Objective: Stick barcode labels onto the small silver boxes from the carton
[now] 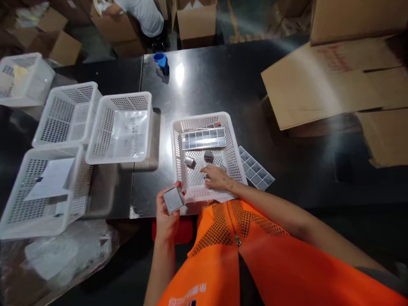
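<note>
The person stands at a dark table (207, 85) with the left hand (166, 212) held just off its near edge, fingers and thumb closed around a small grey box (173, 199) whose flat face is turned up toward the camera. The right hand (217, 177) lies inside a white basket (234, 144), palm down, fingertips spread lightly on the mesh floor; whether it has anything pinched under them cannot be told. Two more small boxes (190, 161) sit loose on the basket floor just beyond those fingers, and a label sheet (203, 138) rests across the far half of the basket. Another sheet (256, 168) lies on the table touching the basket's right side. To work this well, the left hand should likely keep the box level and steady, gripped by its edges so the top face stays free. The right hand should probably go to the nearest loose piece with the fingertips rather than sweep, since the mesh could catch corners and the label sheet above could be knocked askew. Empty baskets (119, 127) stand well apart on the left.
</note>
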The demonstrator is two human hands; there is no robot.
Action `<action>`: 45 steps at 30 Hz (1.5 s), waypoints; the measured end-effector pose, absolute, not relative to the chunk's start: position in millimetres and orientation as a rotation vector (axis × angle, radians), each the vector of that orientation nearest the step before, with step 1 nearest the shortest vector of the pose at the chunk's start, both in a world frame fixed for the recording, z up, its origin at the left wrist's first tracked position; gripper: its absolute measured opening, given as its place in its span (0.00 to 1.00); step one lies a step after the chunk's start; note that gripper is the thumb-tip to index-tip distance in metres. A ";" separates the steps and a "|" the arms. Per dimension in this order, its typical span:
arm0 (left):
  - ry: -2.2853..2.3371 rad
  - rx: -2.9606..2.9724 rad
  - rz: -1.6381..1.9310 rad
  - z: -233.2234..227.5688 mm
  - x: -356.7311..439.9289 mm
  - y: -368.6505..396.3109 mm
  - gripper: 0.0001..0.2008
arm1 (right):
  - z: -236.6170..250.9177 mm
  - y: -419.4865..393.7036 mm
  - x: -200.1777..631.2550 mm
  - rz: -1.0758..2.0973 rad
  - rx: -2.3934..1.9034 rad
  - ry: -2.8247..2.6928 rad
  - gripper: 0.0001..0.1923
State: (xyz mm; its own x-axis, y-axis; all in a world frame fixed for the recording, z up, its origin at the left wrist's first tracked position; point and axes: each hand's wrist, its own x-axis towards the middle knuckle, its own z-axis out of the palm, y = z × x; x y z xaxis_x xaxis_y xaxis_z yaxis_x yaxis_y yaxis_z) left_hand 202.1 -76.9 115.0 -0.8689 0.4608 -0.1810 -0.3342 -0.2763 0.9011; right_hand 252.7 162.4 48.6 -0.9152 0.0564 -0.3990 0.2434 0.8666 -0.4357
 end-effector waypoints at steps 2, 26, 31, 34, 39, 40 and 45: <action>1.435 0.108 2.185 110.7 199.2 -80.1 0.35 | 49.0 165.8 256.5 -0.673 0.309 2.669 0.37; 1.091 0.116 2.059 130.2 214.1 -44.2 0.36 | 159.8 157.3 301.9 -2.264 0.005 2.991 0.39; 1.045 0.135 2.033 132.6 219.3 -43.4 0.33 | 174.1 151.4 305.9 -2.091 -0.016 3.253 0.40; 1.023 0.130 2.028 135.3 220.7 -41.0 0.32 | 178.3 149.3 307.9 -2.047 -0.075 3.315 0.40; 1.002 0.144 2.038 135.0 221.7 -38.7 0.32 | 181.5 147.3 309.3 -1.963 -0.112 3.384 0.40; 0.999 0.148 2.041 134.9 222.1 -38.6 0.32 | 182.1 146.7 309.3 -1.952 -0.115 3.396 0.39; 1.006 0.119 2.037 138.4 225.0 -36.9 0.32 | 186.0 143.7 309.7 -1.903 -0.110 3.446 0.41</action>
State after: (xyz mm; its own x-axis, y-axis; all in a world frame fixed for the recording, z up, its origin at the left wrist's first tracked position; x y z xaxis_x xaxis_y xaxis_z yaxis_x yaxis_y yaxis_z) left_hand 225.0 -36.9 138.4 -0.6426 0.7208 -0.2599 -0.6445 -0.3249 0.6922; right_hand 309.7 143.7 186.0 -0.6978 0.3040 0.6486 -0.3870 0.6019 -0.6985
